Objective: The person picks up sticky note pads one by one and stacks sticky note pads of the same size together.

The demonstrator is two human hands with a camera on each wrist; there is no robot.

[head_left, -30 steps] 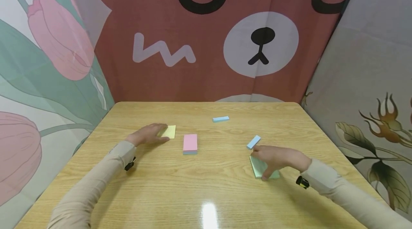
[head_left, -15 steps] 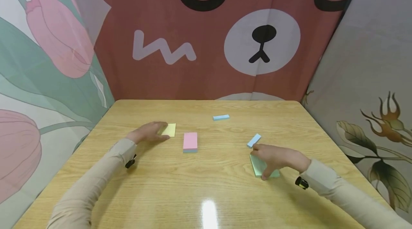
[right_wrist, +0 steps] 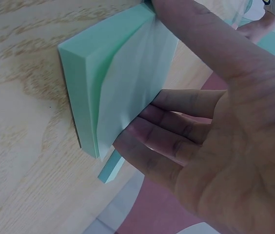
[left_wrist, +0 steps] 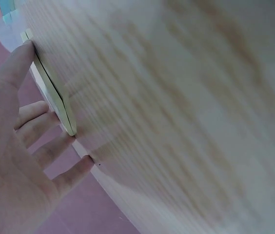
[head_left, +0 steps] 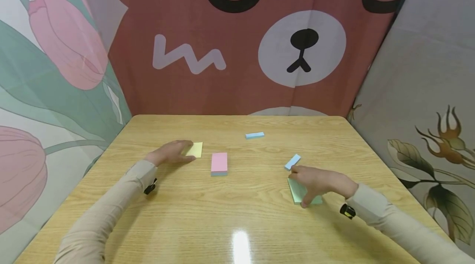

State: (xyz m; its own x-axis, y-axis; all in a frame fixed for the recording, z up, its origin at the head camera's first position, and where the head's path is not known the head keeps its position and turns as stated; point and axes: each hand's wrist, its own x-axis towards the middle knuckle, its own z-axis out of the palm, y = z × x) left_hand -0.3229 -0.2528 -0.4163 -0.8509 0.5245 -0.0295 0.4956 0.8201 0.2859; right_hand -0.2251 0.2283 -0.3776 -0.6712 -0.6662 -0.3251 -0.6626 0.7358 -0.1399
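Observation:
On the left of the table, a thin yellow sticky-note pad (head_left: 195,149) lies flat, and my left hand (head_left: 172,152) grips it by opposite edges between thumb and fingers. The left wrist view shows the thumb (left_wrist: 18,63) at one end of the pad (left_wrist: 54,95) and the fingers at the other. At the right, my right hand (head_left: 320,182) spans a thicker square green sticky-note pad (head_left: 298,192), thumb on the near edge, fingertips on the far one. Its top sheets (right_wrist: 132,73) bow up slightly in the right wrist view. Both pads rest on the table.
A pink block of notes (head_left: 219,162) with a blue-grey lower layer stands at centre-left. One narrow blue strip pad (head_left: 255,135) lies farther back; another blue strip pad (head_left: 292,162) lies just beyond my right fingers. Patterned curtains (head_left: 237,70) surround the wooden table (head_left: 208,222).
The head view has tilted very slightly, shifting the scene up a few pixels. Both hands stay in place on their pads, and the other notes have not moved.

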